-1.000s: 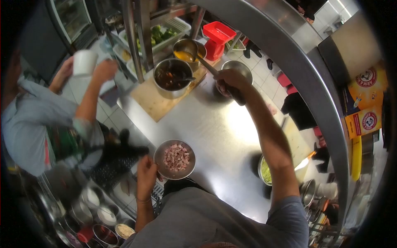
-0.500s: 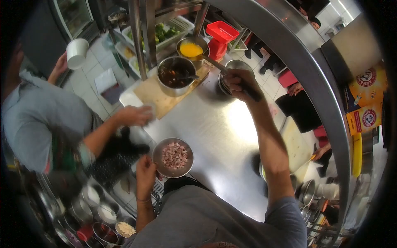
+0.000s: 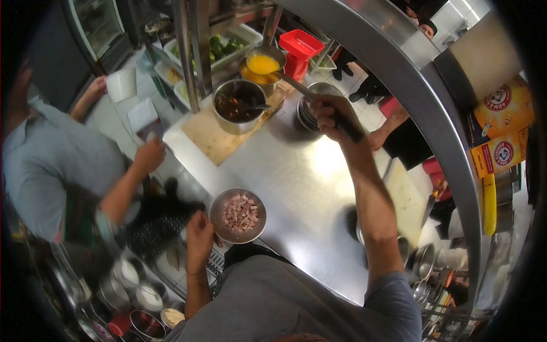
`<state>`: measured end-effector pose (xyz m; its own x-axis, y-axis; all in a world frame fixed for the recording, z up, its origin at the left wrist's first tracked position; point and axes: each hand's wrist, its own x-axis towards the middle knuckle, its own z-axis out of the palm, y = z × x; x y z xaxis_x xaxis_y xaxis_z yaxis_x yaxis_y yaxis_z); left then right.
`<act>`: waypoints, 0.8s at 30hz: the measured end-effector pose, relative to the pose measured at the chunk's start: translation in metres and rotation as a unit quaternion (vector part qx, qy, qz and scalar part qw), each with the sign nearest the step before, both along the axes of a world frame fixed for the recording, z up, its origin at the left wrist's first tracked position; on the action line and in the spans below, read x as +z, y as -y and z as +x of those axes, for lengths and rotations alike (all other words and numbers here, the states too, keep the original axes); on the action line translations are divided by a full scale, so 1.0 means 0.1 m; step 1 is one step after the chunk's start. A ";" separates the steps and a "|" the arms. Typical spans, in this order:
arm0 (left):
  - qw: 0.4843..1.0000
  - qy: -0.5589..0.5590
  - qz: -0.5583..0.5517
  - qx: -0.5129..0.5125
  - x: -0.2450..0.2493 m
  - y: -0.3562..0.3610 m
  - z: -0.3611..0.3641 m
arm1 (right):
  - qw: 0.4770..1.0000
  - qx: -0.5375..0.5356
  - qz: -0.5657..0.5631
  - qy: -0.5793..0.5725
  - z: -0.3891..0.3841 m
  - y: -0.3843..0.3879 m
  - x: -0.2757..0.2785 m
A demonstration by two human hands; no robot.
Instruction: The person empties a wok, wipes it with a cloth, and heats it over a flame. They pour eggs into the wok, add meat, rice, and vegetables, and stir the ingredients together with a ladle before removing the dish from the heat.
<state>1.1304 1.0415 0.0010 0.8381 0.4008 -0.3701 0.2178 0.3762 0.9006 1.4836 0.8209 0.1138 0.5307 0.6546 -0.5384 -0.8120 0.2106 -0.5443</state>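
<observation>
My right hand [image 3: 331, 118] is wrapped round the dark handle of a ladle [image 3: 296, 86]. The ladle's bowl, full of bright yellow liquid, is over a metal pot [image 3: 247, 70] holding more of that liquid. Down at the table's near edge, my left hand [image 3: 199, 235] is closed at the rim of a steel bowl [image 3: 260, 229] with diced pinkish meat [image 3: 239, 212] inside; its fingertips are partly hidden. Between the two stands a second pot [image 3: 216, 108] of dark sauce, a spoon [image 3: 259, 107] resting in it.
A wooden board [image 3: 199, 139] lies under the sauce pot on the steel table [image 3: 296, 188]. Bowls [image 3: 305, 117] are stacked near my right wrist. At left, a co-worker [image 3: 80, 154] holds a white container [image 3: 121, 85]. A metal shelf edge [image 3: 424, 102] arches overhead on the right.
The ladle bowl and my hands stay nearly in place. The co-worker's nearer hand has drawn back left from the board, and the white container has shifted right. Another person's arm has appeared beyond my right wrist.
</observation>
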 end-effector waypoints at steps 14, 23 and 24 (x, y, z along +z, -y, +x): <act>1.000 0.020 -0.006 -0.018 -0.01 -0.01 0.05 | 0.998 0.017 -0.034 0.059 -0.04 0.04 -0.01; 0.999 0.025 0.026 -0.018 -0.06 -0.02 0.09 | 0.997 0.035 -0.030 0.058 -0.10 0.10 0.06; 0.999 0.028 0.033 -0.016 -0.08 -0.02 0.08 | 0.998 0.040 -0.018 0.048 -0.09 0.11 0.06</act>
